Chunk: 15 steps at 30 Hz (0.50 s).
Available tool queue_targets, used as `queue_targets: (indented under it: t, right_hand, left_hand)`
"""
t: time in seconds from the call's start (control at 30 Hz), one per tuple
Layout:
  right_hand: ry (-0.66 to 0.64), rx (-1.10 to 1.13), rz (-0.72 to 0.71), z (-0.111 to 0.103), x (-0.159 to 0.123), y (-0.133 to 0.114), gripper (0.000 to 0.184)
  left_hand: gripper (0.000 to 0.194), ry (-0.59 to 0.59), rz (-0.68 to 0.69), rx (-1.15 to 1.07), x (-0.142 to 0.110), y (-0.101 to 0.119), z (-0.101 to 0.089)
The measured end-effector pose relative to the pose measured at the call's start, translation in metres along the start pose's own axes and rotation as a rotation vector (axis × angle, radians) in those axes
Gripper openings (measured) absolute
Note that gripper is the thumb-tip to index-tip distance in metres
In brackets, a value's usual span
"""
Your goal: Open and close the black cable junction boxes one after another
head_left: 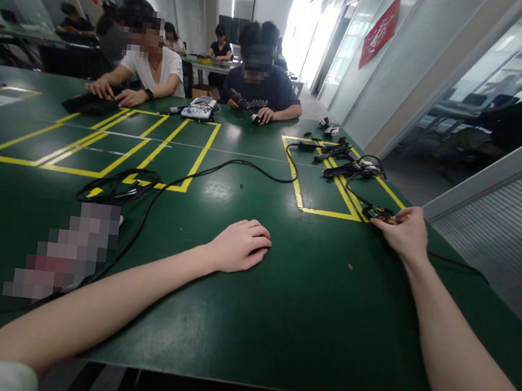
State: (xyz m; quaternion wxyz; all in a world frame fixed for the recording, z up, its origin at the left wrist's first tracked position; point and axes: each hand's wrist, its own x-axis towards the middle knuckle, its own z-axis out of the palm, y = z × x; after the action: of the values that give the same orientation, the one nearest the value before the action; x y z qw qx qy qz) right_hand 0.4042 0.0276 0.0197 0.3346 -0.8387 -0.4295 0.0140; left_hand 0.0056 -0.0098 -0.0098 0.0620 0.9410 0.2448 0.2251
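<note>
At the right side of the green table (pixel 211 315), my right hand (pixel 408 236) pinches the edge of a small circuit board (pixel 380 215) between thumb and fingers. Bits of green, yellow and red show on the board, which is at the end of the yellow tape lines, with black wire beside it. My left hand (pixel 242 245) lies palm down on the tabletop, fingers loosely bent and a little apart, with nothing seen in it. Black clip-like parts (pixel 338 166) with cables lie just beyond the board.
A long black cable (pixel 227 162) crosses the table to a coil (pixel 119 187) at left. Yellow tape rectangles (pixel 329 214) mark the surface. Opposite, one person (pixel 157 72) handles a black case (pixel 88 101); another (pixel 265 90) holds tools beside a white device (pixel 199 108).
</note>
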Motion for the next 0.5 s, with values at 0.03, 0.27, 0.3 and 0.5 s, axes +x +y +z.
queue_targets:
  t: [0.03,0.27,0.3,0.5]
  right_hand:
    - [-0.006,0.025,0.035,-0.001,-0.001,-0.002,0.051]
    - [0.025,0.192,0.016,-0.010,-0.010,-0.013,0.051]
    - [0.047,0.192,0.009,-0.010,-0.010,-0.012,0.047]
    - [0.207,0.018,-0.081,-0.002,0.004,0.007,0.033]
  left_hand:
    - [0.024,0.000,-0.001,0.001,0.000,0.000,0.000]
    - [0.024,-0.001,0.000,0.003,0.000,-0.001,0.001]
    - [0.024,0.001,0.001,0.003,0.000,-0.001,0.001]
    - [0.024,0.005,0.001,-0.002,0.001,0.001,0.000]
